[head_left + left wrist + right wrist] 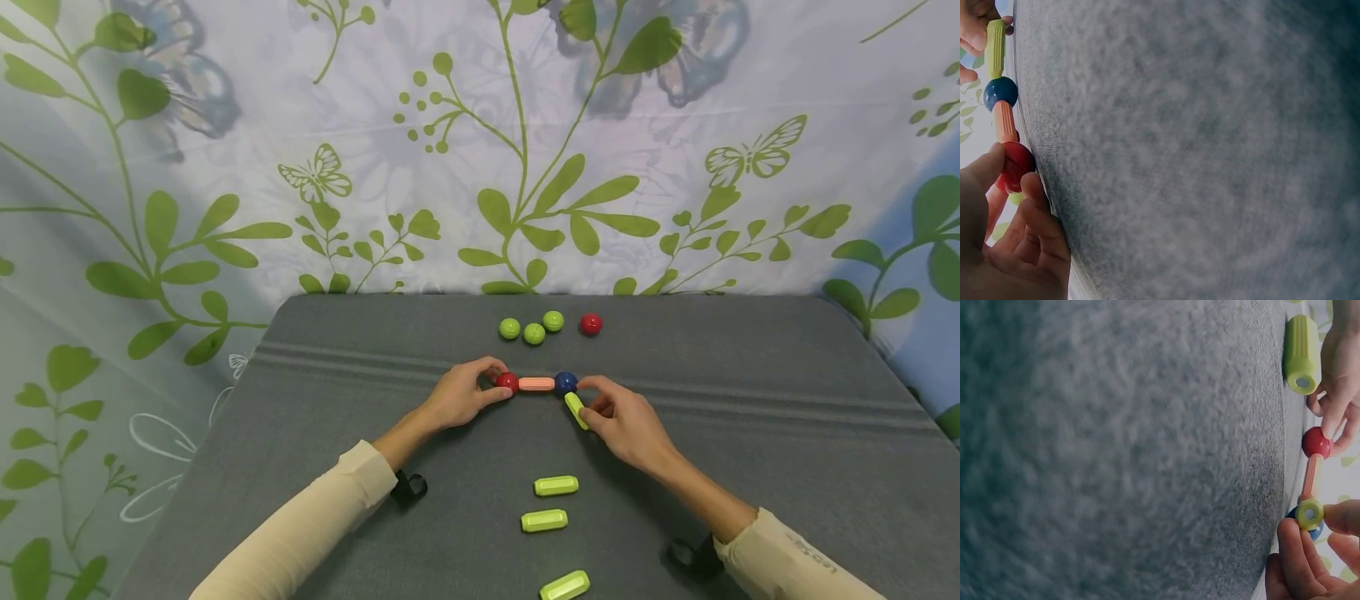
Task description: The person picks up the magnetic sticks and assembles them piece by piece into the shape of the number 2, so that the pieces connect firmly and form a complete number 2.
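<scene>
My left hand (459, 395) pinches a red ball (507, 383) between thumb and fingers. From that ball an orange ribbed rod (536, 384) runs right to a dark blue ball (566, 383), all in one line. A yellow-green rod (576, 411) meets the blue ball and slants toward the front right; my right hand (628, 423) pinches it between thumb and fingers. In the right wrist view, the end of this green rod (1310, 514) shows a round metal disc and partly covers the blue ball (1317, 532).
Several loose pieces lie on the grey cloth-covered table (337, 517). Three green balls (534, 333) and another red ball (591, 324) sit near the back edge. Nearer the front lie three more green rods (544, 521). A patterned curtain (465, 167) hangs behind.
</scene>
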The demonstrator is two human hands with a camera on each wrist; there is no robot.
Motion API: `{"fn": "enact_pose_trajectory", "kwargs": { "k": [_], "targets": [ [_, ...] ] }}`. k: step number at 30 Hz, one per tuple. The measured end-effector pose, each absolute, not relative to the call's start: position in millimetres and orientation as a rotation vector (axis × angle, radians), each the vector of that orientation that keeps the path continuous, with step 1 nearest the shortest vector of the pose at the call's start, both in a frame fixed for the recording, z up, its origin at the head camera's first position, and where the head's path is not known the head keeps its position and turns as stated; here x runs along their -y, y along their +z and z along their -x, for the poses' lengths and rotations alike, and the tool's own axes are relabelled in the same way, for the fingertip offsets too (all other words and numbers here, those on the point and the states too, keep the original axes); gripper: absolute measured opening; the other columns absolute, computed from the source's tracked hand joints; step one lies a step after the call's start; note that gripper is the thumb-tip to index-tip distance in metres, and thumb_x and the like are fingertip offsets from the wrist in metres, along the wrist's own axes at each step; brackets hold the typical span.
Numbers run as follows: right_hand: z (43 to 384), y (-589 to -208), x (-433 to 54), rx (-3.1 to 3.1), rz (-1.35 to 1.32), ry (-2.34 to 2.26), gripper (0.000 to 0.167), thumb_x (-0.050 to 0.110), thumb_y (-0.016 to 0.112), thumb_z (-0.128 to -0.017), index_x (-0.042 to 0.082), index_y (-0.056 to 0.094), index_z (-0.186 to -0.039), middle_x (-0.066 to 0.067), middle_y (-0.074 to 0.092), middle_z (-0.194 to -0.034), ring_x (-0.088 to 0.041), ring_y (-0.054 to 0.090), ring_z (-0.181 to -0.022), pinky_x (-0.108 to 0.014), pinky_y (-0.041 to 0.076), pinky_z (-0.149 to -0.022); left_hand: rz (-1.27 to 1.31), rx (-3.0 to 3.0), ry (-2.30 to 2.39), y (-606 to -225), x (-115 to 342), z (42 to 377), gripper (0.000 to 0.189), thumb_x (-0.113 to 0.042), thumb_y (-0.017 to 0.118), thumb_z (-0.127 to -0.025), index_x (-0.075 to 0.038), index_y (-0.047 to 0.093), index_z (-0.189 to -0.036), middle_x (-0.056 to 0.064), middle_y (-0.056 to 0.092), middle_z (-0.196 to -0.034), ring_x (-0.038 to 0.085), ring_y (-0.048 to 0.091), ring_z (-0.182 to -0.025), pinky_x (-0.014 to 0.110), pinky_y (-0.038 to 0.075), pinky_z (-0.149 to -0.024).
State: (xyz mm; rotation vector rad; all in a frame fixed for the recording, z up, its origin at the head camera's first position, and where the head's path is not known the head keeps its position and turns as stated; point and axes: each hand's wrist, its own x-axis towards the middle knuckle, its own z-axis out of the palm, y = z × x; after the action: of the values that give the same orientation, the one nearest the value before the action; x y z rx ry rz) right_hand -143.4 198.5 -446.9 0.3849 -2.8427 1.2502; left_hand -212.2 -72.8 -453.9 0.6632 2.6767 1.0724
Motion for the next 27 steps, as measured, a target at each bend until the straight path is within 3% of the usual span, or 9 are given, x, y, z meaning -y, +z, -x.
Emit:
{"fn": "enact_pose_trajectory", "kwargs": {
  "k": [8,27],
  "targets": [
    [143.9,-446.9,-200.3,2.858,-0.36,1.308,0.034,0.008,0.068,-0.093,0.005,0.06,-0.126,0.0,0.065,-0.079,-0.015,0.06,-0.064,-0.033,0.047,-0.057,-0.669,-2.676,1.074,-453.5,72.9,212.6,0.03,-0.026,0.07,-0.094,-0.013,0.064,-0.12,0.003,0.067,-0.106,0.011,0.052,-0.067,0.027,0.043,-0.064],
    [142.5,-448.4,-200.3,2.858,-0.613,1.44,0.025,0.013,0.068,-0.095,0.003,0.067,-0.118,0.0,0.069,-0.094,-0.011,0.063,-0.075,-0.029,0.05,-0.063,-0.696,-2.666,1.091,-453.3,73.3,211.5,0.029,-0.025,0.07,-0.094,-0.013,0.064,-0.12,0.004,0.067,-0.107,0.01,0.052,-0.063,0.027,0.043,-0.061]
  ]
}}
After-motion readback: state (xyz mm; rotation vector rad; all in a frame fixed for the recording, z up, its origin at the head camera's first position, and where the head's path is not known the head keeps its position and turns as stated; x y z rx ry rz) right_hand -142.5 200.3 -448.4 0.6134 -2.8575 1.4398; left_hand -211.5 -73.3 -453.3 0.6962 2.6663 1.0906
